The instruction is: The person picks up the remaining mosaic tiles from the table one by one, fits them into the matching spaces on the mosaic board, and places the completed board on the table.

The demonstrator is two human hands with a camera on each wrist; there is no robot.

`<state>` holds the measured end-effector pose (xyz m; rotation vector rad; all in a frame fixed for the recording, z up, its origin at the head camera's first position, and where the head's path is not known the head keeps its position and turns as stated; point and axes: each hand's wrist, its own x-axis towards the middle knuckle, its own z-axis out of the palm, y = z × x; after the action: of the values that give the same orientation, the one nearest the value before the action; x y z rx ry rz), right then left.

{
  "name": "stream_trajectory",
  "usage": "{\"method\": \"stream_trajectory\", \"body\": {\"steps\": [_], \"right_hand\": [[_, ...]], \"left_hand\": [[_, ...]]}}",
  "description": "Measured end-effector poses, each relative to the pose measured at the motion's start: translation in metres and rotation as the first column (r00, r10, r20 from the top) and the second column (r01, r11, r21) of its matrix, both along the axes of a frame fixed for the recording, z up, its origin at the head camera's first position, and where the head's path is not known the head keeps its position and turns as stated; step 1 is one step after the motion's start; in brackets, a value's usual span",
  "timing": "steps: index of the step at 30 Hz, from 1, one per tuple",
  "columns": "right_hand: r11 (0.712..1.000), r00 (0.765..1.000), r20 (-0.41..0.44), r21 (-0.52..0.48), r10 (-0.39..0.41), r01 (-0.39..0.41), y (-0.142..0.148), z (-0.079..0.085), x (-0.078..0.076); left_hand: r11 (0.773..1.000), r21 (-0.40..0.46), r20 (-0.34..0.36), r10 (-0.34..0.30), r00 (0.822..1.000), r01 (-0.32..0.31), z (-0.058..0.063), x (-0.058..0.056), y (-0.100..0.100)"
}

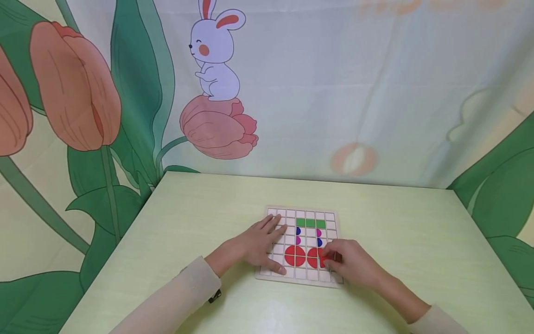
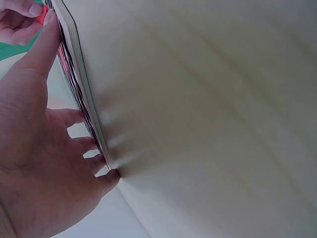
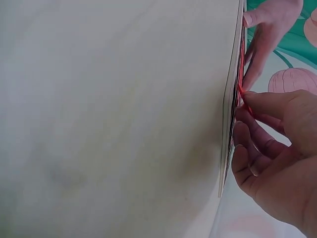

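Observation:
A square wooden grid board [image 1: 298, 280] lies flat on the table. My left hand [image 1: 258, 243] rests on its left side with the fingers spread. At the board's lower right, my right hand [image 1: 352, 262] pinches a red quarter-circle piece [image 3: 246, 101] between thumb and index finger, tilted against the board in the right wrist view. Beside it are other red pieces [image 1: 312, 258] of a partial circle. A whole red circle [image 1: 295, 256] sits to the left. Green squares [image 1: 310, 223] form a row near the top, with small blue half-circles [image 1: 319, 242] and magenta half-circles [image 1: 298, 240] between.
The pale table [image 1: 200, 204] extends around the board on all sides. Behind it hangs a cloth backdrop [image 1: 300, 93] printed with a rabbit, tulips and leaves. A small dark object [image 1: 214, 296] shows at the left cuff.

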<state>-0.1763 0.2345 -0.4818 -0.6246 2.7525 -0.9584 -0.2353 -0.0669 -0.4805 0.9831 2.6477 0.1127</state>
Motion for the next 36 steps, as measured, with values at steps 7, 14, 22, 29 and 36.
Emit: {"method": "stream_trajectory", "body": {"steps": [7, 14, 22, 29, 36], "right_hand": [[0.997, 0.998, -0.024, 0.041, 0.066, -0.065, -0.0001, 0.0029, 0.0011], [0.993, 0.994, -0.044, 0.065, 0.101, -0.098, -0.0001, 0.0043, 0.0006], [0.991, 0.994, -0.034, 0.097, 0.099, -0.095, 0.0002, 0.0056, -0.0013], [0.992, 0.997, 0.002, 0.097, 0.081, -0.08, -0.0003, 0.0079, -0.0021], [0.992, 0.998, 0.001, 0.112, 0.066, -0.065, -0.0024, 0.0077, -0.0025]], "left_hand": [[1.0, -0.007, -0.003, 0.001, 1.0, -0.001, 0.0002, -0.0004, -0.0001], [1.0, -0.005, 0.002, 0.006, 1.0, -0.006, 0.0005, -0.0012, -0.0002], [1.0, -0.001, -0.001, -0.004, 1.0, 0.004, 0.0036, -0.0006, 0.0004], [1.0, 0.001, -0.002, -0.009, 1.0, 0.009, 0.0036, 0.0, 0.0005], [1.0, 0.001, -0.001, -0.007, 1.0, 0.007, 0.0024, 0.0002, -0.0002]]}}
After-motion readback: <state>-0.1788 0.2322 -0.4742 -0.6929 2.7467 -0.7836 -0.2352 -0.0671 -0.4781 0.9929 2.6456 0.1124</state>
